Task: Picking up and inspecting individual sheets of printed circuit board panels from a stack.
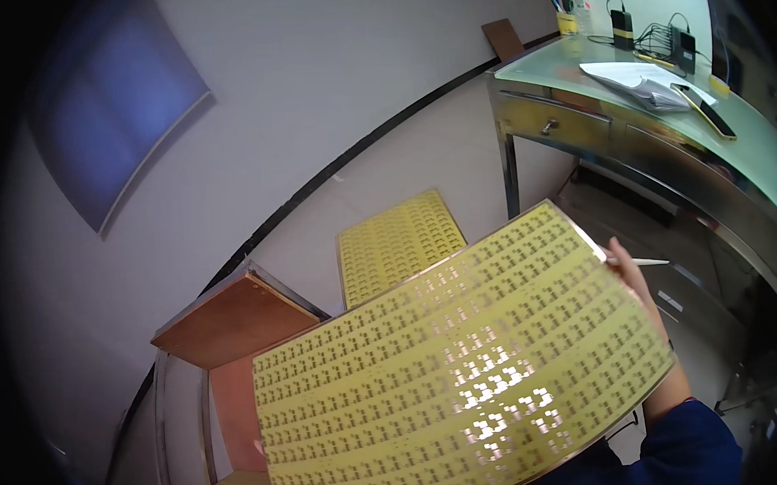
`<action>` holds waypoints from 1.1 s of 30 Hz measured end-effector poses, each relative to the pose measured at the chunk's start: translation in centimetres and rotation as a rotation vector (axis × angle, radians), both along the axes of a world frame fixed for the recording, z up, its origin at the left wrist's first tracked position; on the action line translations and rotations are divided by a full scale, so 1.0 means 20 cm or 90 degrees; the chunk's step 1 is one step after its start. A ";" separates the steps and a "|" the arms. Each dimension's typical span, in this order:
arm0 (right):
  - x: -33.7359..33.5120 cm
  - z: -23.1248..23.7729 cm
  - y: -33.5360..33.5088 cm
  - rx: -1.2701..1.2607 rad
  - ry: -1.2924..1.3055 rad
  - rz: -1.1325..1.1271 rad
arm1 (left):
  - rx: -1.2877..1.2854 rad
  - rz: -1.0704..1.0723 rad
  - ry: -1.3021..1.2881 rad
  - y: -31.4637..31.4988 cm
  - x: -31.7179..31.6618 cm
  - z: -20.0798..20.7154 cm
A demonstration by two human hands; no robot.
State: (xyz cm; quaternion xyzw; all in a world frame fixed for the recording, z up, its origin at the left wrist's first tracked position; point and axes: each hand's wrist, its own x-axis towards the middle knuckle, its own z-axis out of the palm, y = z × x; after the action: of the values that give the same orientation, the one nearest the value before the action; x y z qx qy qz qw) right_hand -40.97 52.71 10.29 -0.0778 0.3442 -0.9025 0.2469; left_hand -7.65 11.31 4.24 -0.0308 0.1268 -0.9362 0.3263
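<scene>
A large yellow-green circuit board panel (395,390), covered in rows of small metallic pads, is held tilted in front of me. Bright light glints off its middle. My right hand (630,275) grips its right edge, fingers partly hidden behind it. A thin white pen-like stick (651,261) juts out from that hand. At the panel's left edge only a sliver of my left hand (260,448) shows, closed on the edge; the rest is behind the panel. Beyond the held panel lies a similar yellow-green panel (397,238), partly covered by it.
Left stands a metal-framed rack (163,434) with a reddish-brown board (236,314) on top. At right is a glass-topped metal desk (546,67) bearing papers (633,80), a phone (704,112), black chargers (682,52) and a pen cup (567,23). A blue sheet (122,107) hangs on the wall.
</scene>
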 end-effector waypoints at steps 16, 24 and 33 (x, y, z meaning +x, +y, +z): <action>-0.02 0.01 -0.24 0.084 0.134 0.030 | -0.305 0.121 -0.259 0.66 0.01 0.13; 0.01 0.04 -0.28 0.122 0.173 0.055 | -0.402 0.098 -0.173 0.67 0.05 0.14; 0.06 -0.01 -0.27 0.071 0.125 0.106 | -0.539 0.293 -0.645 0.63 0.10 -0.01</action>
State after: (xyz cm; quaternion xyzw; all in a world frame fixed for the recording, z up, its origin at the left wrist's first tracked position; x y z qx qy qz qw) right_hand -39.82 47.32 10.17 -0.1802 0.4088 -0.8465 0.2897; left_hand -5.67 23.98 3.94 0.2587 -0.4265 -0.7113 0.4952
